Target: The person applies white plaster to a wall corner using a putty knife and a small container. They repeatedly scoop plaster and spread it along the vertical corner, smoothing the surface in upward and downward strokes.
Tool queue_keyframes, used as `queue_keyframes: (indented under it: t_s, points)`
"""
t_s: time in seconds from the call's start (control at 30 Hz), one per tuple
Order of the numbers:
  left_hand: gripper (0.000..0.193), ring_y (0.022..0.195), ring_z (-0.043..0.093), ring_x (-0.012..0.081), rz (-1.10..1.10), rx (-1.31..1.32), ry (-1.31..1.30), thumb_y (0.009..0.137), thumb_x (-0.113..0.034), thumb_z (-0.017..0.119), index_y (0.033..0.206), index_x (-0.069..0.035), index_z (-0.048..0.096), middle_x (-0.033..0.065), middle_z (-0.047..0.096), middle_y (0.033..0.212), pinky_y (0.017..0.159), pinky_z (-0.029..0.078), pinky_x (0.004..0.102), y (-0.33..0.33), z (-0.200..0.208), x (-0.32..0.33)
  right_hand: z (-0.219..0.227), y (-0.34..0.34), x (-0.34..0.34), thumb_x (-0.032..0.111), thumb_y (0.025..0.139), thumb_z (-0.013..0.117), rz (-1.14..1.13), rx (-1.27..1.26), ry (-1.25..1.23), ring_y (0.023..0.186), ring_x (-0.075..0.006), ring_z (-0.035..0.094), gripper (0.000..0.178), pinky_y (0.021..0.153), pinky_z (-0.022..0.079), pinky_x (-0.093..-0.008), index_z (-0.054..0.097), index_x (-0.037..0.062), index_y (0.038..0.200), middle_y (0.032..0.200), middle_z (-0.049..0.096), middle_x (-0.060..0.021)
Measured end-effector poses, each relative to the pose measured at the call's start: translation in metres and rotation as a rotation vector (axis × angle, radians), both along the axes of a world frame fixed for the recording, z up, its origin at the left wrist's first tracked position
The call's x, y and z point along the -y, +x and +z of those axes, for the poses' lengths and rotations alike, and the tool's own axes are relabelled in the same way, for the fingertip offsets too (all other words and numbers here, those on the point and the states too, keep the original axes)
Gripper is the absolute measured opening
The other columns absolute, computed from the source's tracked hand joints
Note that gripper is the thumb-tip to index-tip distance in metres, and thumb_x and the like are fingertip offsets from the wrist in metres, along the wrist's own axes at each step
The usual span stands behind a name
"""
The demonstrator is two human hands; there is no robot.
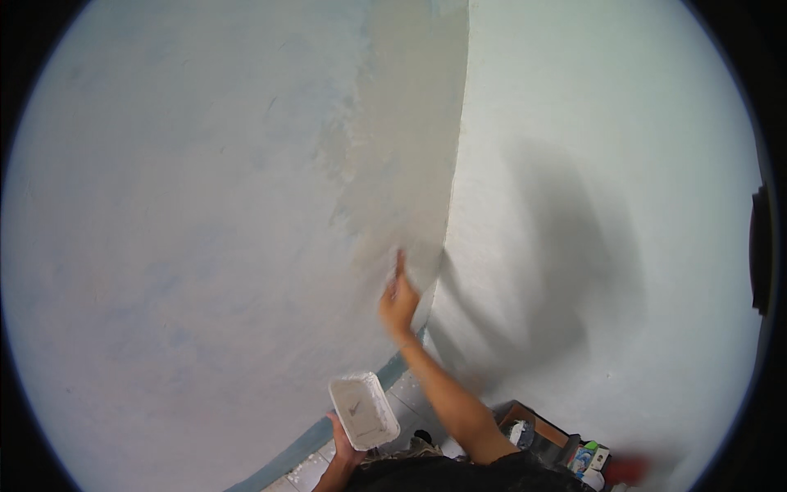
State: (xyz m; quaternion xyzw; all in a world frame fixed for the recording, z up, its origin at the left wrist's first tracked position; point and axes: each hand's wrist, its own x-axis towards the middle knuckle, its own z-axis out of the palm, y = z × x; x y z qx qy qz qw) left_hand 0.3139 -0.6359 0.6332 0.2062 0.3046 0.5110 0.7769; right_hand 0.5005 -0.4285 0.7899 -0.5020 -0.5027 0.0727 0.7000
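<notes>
My left hand (343, 443) grips a white rectangular plastic tub (364, 412) by its left side, low in front of me. Inside the tub lies a pale, greyish paste with a few dark marks in it. My right arm reaches up to the left wall (205, 230), close to the corner. There my right hand (399, 307) is closed, blurred by motion, around something slim that I cannot make out. It is at the lower end of a beige-grey coated strip (410, 123) that runs down beside the corner.
On the right stands a pale wall (680, 205) with my shadow on it. A blue-grey band (307, 443) borders the left wall's foot above floor tiles (407, 399). A brown box (537, 422) and small packages (589, 459) sit at the right wall's foot, near a blurred red thing (627, 470).
</notes>
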Motion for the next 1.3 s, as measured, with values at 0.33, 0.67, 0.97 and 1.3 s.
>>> queue_keyframes:
  t_s: [0.33, 0.67, 0.97, 1.3]
  points:
    - [0.092, 0.130, 0.051, 0.0308, -0.052, -0.003, -0.015, 0.091, -0.081, 0.023, 0.152, -0.014, 0.035, 0.0091, 0.049, 0.145, 0.110, 0.041, 0.0509, 0.015, -0.007, -0.005, -0.043, -0.023, 0.090, -0.001, 0.088, 0.054, 0.055, 0.062, -0.087, 0.082, -0.0427, 0.068, 0.038, 0.066, 0.052, -0.0444, 0.059, -0.0036, 0.126, 0.101, 0.068, -0.0288]
    - [0.091, 0.130, 0.051, 0.0308, 0.020, 0.004, 0.014, 0.091, -0.080, 0.024, 0.152, -0.013, 0.036, 0.0090, 0.050, 0.145, 0.110, 0.041, 0.0508, 0.012, -0.004, 0.004, 0.073, 0.007, 0.011, -0.007, 0.086, 0.052, -0.048, -0.108, 0.062, 0.100, -0.0434, 0.067, 0.059, 0.082, 0.053, -0.0448, 0.046, -0.0021, 0.144, 0.107, 0.068, -0.0279]
    - [0.092, 0.131, 0.050, 0.0318, -0.016, -0.031, 0.004, 0.091, -0.081, 0.023, 0.152, -0.014, 0.035, 0.0086, 0.049, 0.146, 0.111, 0.039, 0.0512, 0.029, -0.017, 0.008, -0.022, -0.038, 0.126, -0.013, 0.077, 0.049, 0.423, 0.295, 0.191, 0.129, -0.0383, 0.054, 0.072, 0.100, 0.051, -0.0407, 0.041, -0.0022, 0.148, 0.148, 0.047, -0.0234]
    - [0.088, 0.130, 0.051, 0.0309, 0.021, 0.033, -0.028, 0.093, -0.079, 0.023, 0.150, -0.014, 0.038, 0.0081, 0.051, 0.143, 0.109, 0.042, 0.0511, 0.045, -0.015, 0.013, 0.040, 0.205, -0.022, 0.003, 0.096, 0.049, -0.227, 0.114, 0.013, 0.097, -0.0416, 0.068, 0.035, 0.083, 0.052, -0.0427, 0.058, -0.0055, 0.129, 0.104, 0.068, -0.0277]
